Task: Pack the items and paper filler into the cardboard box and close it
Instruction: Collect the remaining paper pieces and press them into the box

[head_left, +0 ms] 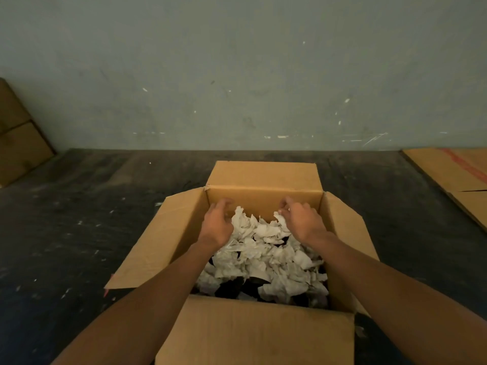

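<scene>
Nearest the camera, the front flap [258, 335] of the cardboard box [168, 241] folds outward toward the person, its plain brown face filling the lower middle of the view. Both bare forearms reach over it from the bottom corners and into the open box. The box stands on a dark, scuffed floor [66, 233] flecked with pale specks, and all four flaps are open: the side flaps splay left and right, and the far flap [266, 173] stands up behind.

Inside, crumpled white paper filler [263, 248] is heaped across most of the box, highest toward the far wall. Dark items [237, 287] show through gaps in the paper near the front edge; what they are cannot be told.

The left hand [217, 223] sits at the left side of the heap, fingers curled loosely and spread, its grip open and touching the paper's edge without clasping any. The right hand [300, 218] is at the right side of the heap, fingers bent down with a tuft of paper pinched at the fingertips.

Farther off, flattened cardboard sheets [458, 175] lie on the floor at right, another cardboard piece [18, 138] leans at far left, and a pale greenish wall [237, 75] closes the background.
</scene>
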A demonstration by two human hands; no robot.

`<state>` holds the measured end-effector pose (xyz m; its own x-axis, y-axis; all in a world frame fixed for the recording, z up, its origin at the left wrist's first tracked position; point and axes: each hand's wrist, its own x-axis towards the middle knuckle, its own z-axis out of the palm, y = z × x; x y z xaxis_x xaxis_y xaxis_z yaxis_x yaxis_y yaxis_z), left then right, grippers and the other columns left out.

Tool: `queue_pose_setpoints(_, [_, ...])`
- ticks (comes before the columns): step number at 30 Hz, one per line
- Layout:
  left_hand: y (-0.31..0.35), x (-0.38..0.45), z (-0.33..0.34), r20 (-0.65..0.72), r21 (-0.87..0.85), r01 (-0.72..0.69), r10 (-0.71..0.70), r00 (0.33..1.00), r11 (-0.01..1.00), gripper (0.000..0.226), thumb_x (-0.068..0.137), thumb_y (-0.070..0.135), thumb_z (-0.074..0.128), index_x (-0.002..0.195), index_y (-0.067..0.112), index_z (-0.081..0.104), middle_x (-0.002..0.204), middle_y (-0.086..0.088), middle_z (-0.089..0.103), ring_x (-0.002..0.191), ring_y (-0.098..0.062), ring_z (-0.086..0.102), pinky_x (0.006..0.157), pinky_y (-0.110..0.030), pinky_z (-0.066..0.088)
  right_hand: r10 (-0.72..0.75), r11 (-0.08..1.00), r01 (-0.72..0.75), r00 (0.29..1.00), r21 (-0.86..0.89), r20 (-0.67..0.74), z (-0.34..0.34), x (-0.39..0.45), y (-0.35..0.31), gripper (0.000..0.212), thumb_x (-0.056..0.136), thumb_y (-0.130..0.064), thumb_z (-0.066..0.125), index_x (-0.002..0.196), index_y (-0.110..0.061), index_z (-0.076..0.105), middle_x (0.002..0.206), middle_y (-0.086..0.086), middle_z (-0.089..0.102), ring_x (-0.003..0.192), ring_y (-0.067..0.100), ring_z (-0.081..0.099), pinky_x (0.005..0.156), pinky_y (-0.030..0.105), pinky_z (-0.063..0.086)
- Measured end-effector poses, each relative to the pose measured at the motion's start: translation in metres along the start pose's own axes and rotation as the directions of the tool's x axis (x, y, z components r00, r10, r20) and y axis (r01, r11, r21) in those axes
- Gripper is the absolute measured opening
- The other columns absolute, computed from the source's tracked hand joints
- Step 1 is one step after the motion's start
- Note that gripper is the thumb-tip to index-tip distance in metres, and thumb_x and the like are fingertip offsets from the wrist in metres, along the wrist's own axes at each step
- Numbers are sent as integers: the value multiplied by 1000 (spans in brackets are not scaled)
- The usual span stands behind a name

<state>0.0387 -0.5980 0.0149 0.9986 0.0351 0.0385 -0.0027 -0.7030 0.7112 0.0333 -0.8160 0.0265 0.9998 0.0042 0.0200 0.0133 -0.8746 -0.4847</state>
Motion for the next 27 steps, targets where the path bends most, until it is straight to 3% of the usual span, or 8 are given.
queue_pose_setpoints(3, [3,-7,-4,-45,19,8,-7,999,1000,19,100,21,42,113,26,54,103,-9,65,103,-32,55,87,-47,50,14,999,-16,999,-49,-40,-8,-7,-5,39,96,-56,40,92,-23,61,93,8,68,89,31,62,78,42,52])
queue_pose_setpoints(7, [17,-19,-17,-3,115,11,-10,1000,993,52,97,63,22,106,25,56,105,-8,62,108,-32,51,87,-43,44,107,991,-110,993,-70,-42,-21,-22,-18,79,90,-71,7,73,-15,59,85,9,64,83,29,61,80,41,49])
queue_pose_setpoints(9, [26,-21,-22,76,88,44,-51,996,995,54,97,62,15,120,28,51,115,-7,57,111,-30,50,91,-43,37,142,989,-141,990,-40,21,-26,-26,-25,86,91,-69,-2,78,-13,63,89,9,62,87,25,58,88,42,46])
queue_pose_setpoints(15, [25,-11,-19,254,13,70,-71,965,997,49,102,40,14,151,43,20,162,-10,19,149,-32,4,116,-56,-2,155,988,-151,974,-38,163,-21,-18,-26,55,98,-48,17,135,-24,49,152,6,30,138,28,19,113,55,11])
queue_pose_setpoints(18, [14,-5,-10,346,80,35,-61,936,996,56,100,56,12,153,45,-5,164,3,-15,147,-28,-26,113,-60,-19,106,994,-105,981,-12,163,-12,-16,-19,53,94,-61,19,141,-42,35,160,-3,14,147,27,2,112,62,-7])
queue_pose_setpoints(20, [6,0,-2,368,119,18,-61,928,993,60,99,58,13,153,44,-10,161,5,-25,144,-28,-32,113,-61,-17,100,995,-99,993,-26,67,-6,-15,-15,48,94,-64,24,133,-40,39,150,2,27,142,29,15,113,63,4])
queue_pose_setpoints(23, [-1,3,7,184,160,-62,32,982,985,56,103,41,27,156,31,14,165,-3,3,150,-32,-4,118,-56,5,40,999,-38,989,18,-143,7,-13,-10,27,97,-51,43,106,-26,50,114,4,57,112,28,52,89,44,45])
queue_pose_setpoints(27, [-5,10,8,-44,-60,-156,153,987,986,29,103,21,40,129,20,53,109,-7,67,99,-24,63,88,-43,53,84,996,-82,978,19,-192,16,-11,-5,24,95,-49,50,91,-25,52,91,4,67,88,28,62,68,36,44])
